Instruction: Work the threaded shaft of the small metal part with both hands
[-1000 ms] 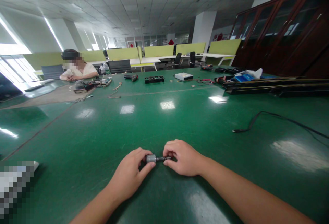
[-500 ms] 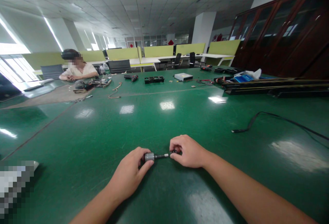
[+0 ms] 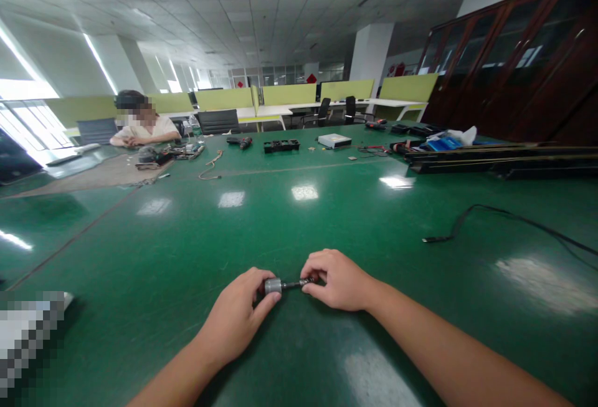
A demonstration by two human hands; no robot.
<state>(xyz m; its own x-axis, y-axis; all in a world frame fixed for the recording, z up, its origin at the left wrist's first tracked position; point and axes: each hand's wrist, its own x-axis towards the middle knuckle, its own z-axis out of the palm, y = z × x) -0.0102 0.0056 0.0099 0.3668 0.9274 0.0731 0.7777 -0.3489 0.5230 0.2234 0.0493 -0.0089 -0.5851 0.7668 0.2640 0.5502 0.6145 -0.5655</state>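
Note:
Low over the green table (image 3: pixel 261 220), my left hand (image 3: pixel 243 307) grips a grey metal cylinder (image 3: pixel 273 285) between thumb and fingers. A thin dark shaft (image 3: pixel 291 284) sticks out of the cylinder toward the right. My right hand (image 3: pixel 339 281) pinches a small dark part (image 3: pixel 307 281) at the tip of that shaft. The part and the shaft's end touch or overlap; my fingers cover some of the part, and its exact form is too small to tell.
A black cable (image 3: pixel 460 217) lies at the right. Farther back are a power drill (image 3: pixel 240 143), a black frame (image 3: pixel 281 146), a silver box (image 3: pixel 334 141) and dark rails (image 3: pixel 490 159). A person (image 3: pixel 144 126) sits at the back left. A pixelated object (image 3: pixel 28 338) is at the left edge.
My right hand has moved slightly left, bringing the small dark part from just beside the shaft's tip onto it. My left hand has hardly moved.

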